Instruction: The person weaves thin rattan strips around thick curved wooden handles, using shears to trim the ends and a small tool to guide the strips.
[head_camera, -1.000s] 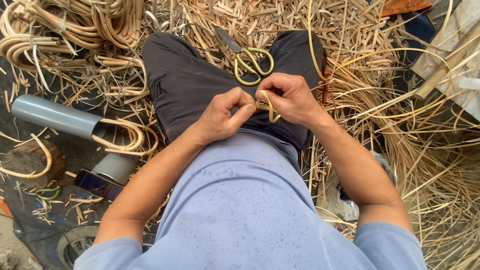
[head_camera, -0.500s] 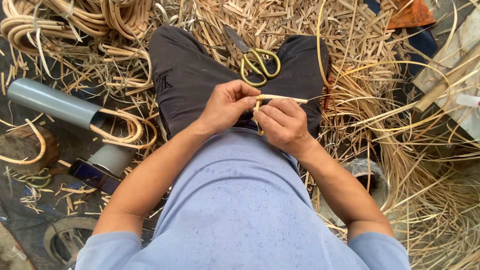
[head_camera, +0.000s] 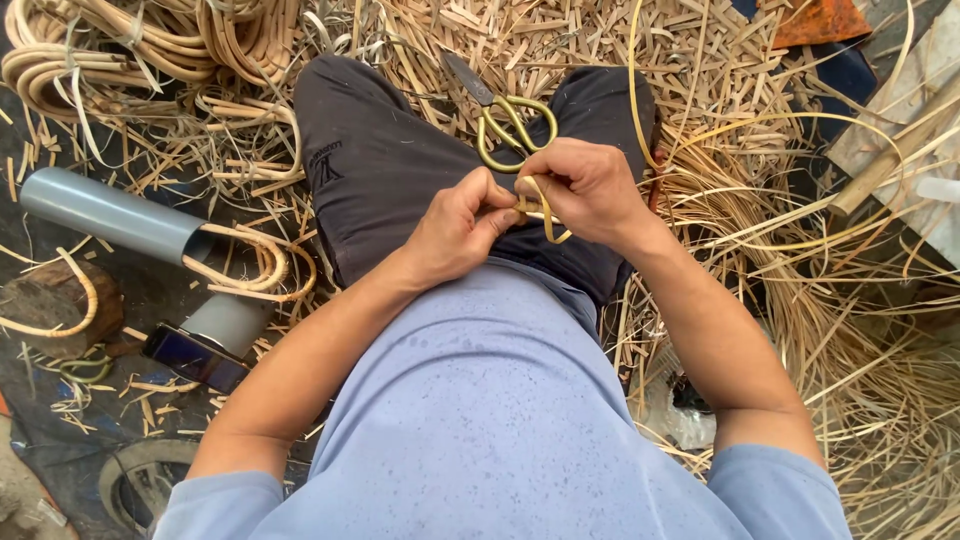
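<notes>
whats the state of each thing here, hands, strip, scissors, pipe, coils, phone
left hand: fingers pinched on the cane strip
right hand: closed on the cane strip
cane strip: bent, held between both hands
scissors: lying on the lap, blades shut
grey pipe: lying on its side, cane loops in its mouth
cane coils: bundled, tied
phone: flat on the ground, screen dark

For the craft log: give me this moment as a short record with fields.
Setting: person seated on ground covered in cane strips and shavings
Left hand: fingers pinch a thin cane strip over the lap
Right hand: fingers grip the same strip, which bends in a loop below the hand
Scissors: yellow-handled, lying on the dark trousers just beyond the hands
Left side: grey pipe, coiled cane bundles, a dark phone
Right side: long loose cane strands
</notes>
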